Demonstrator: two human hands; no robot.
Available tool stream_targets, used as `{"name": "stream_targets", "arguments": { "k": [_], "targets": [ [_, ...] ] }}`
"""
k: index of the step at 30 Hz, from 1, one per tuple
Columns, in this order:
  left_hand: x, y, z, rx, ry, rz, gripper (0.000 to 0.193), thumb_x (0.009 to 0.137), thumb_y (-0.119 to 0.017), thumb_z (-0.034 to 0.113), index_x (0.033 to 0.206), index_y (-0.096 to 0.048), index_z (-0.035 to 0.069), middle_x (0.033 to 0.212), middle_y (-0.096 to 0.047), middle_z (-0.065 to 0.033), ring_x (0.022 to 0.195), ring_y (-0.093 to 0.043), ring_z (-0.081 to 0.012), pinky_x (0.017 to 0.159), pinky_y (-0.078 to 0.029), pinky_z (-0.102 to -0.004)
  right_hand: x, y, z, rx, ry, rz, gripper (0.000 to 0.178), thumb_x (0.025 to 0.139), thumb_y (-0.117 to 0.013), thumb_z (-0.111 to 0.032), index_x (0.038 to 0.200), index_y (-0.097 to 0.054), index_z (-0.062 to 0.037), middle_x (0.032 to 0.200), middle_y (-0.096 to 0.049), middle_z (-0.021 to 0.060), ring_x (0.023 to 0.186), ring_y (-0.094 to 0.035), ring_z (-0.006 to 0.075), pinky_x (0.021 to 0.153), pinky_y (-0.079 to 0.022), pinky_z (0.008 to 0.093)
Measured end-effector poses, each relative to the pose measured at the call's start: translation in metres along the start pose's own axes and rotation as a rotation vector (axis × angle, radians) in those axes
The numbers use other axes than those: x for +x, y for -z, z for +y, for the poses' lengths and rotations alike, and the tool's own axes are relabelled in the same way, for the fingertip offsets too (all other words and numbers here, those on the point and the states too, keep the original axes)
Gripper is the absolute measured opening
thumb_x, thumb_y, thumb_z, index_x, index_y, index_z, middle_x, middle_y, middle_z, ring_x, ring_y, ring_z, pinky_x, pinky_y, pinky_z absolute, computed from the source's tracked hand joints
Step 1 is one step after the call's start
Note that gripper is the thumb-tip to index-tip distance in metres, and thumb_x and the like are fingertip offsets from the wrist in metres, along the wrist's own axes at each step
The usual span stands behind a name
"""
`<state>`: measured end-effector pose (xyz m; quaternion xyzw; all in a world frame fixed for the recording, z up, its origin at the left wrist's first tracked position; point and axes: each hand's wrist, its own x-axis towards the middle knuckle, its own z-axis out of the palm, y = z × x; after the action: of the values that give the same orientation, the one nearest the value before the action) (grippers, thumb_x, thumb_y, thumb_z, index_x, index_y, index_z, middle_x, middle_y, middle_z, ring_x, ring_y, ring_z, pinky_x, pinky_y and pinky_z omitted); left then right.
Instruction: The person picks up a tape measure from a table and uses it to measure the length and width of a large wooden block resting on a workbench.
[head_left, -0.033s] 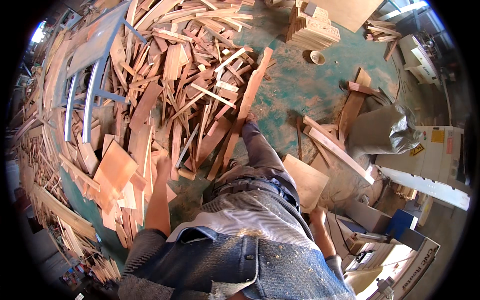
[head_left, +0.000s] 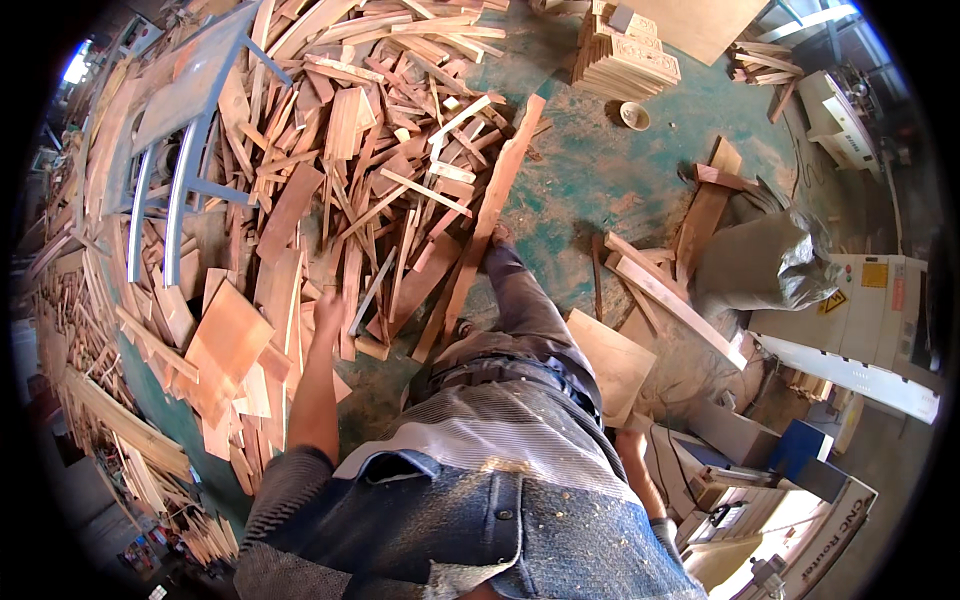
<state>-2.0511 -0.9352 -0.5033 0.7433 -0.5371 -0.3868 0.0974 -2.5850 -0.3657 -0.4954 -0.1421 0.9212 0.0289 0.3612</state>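
**Bare hands between a loose timber heap and a pale board**

Out to the front left with the left hand (head_left: 328,312), over the near side of a sprawling timber heap (head_left: 345,125). Looks curled in at the fingers, with no piece visible in the grip; impossible to tell how tightly closed, to rule out something small inside, or to confirm contact with the wood below. Down on the other side with the right hand (head_left: 630,442), just beside the near end of a pale board (head_left: 612,360); too small and turned away to tell how far open, or whether touching the board.

Ahead, beside one foot, a long rough-edged plank (head_left: 500,190) along the heap's right border. Near the left hand, a broad orange-brown board (head_left: 230,340), tilted on other pieces.

Judging by the lie of the wood, little in order there: strips, offcuts and boards criss-crossed, so plenty left unsorted. In order already, only across the green floor (head_left: 560,180): a neat stack of patterned panels (head_left: 625,70), near a small round bowl (head_left: 634,115).

Farther out, a grey metal frame (head_left: 190,130) over the heap at left; at right, a bulky grey sack (head_left: 765,260) beside more loose planks (head_left: 680,310), then a white machine cabinet (head_left: 870,305).
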Motion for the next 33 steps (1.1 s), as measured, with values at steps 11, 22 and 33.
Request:
{"name": "stream_targets", "arguments": {
  "k": [11, 22, 33],
  "targets": [
    [0.013, -0.208, 0.264, -0.393, -0.345, -0.494, 0.014, 0.089, -0.066, 0.013, 0.083, -0.056, 0.005, 0.077, -0.064, -0.0037, 0.071, -0.062, -0.0131, 0.061, -0.050, -0.0312, 0.104, 0.088, -0.159, -0.087, 0.257, -0.069, 0.027, 0.086, -0.060, -0.030, 0.101, -0.076, -0.0144, 0.093, -0.072, 0.0182, 0.091, -0.070, 0.0356, 0.079, -0.055, 0.0436],
    [-0.027, -0.251, 0.314, -0.037, 0.151, -0.326, 0.022, 0.089, -0.059, 0.015, 0.077, -0.046, 0.002, 0.070, -0.048, -0.0123, 0.065, -0.052, -0.0257, 0.065, -0.044, -0.0424, 0.266, 0.218, -0.137, 0.579, 0.062, -0.343, 0.031, 0.088, -0.053, -0.022, 0.062, -0.064, -0.0100, 0.053, -0.056, 0.0026, 0.045, -0.055, 0.0162, 0.043, -0.041, 0.0326],
    [-0.005, -0.255, 0.381, -0.051, -0.074, -0.048, 0.021, 0.085, -0.062, 0.022, 0.084, -0.058, 0.001, 0.076, -0.062, -0.0163, 0.075, -0.063, -0.0341, 0.067, -0.047, -0.0446, 0.440, 0.255, -0.276, 0.313, 0.454, -0.217, 0.023, 0.083, -0.063, -0.018, 0.097, -0.075, -0.0041, 0.067, -0.067, 0.0064, 0.057, -0.062, 0.0134, 0.053, -0.051, 0.0305]
  ]
}}
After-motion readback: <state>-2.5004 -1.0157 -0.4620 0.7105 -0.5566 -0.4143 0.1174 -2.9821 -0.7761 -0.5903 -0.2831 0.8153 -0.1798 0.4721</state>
